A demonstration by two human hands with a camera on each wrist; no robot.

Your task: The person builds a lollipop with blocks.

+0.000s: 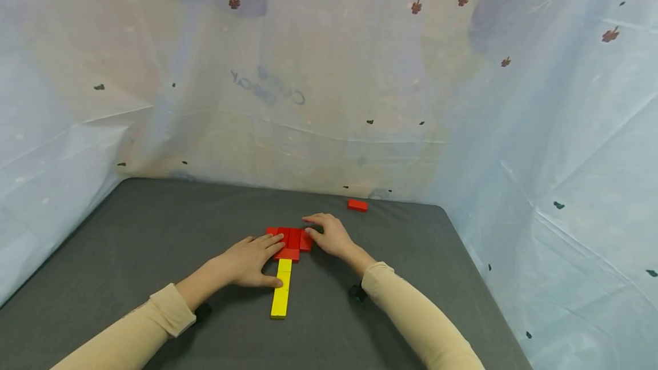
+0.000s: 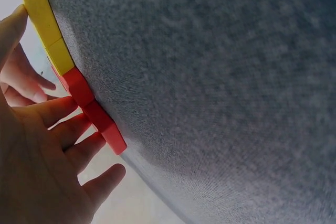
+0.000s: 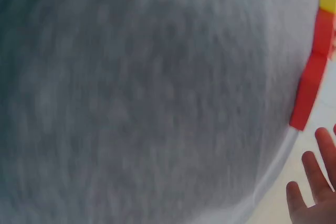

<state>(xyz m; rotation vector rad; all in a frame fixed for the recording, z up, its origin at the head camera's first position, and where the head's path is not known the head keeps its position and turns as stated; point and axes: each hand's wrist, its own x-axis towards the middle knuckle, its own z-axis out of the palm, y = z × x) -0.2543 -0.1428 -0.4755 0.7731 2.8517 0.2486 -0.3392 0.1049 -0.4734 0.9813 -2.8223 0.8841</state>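
Flat red blocks (image 1: 294, 238) lie side by side on the grey surface, with another red block (image 1: 288, 254) across their near side. A strip of yellow blocks (image 1: 280, 296) runs from there toward me. My left hand (image 1: 249, 262) lies spread, its fingertips on the red blocks and its thumb by the yellow strip's left edge. In the left wrist view its fingers (image 2: 79, 153) are extended along the red blocks' side. At the right end of the red group is my right hand (image 1: 333, 237), thumb near the outer block, fingers extended in the right wrist view.
A single red block (image 1: 357, 205) lies apart near the far edge of the grey table (image 1: 411, 278). A pale printed sheet (image 1: 319, 130) hangs behind the table and along both sides.
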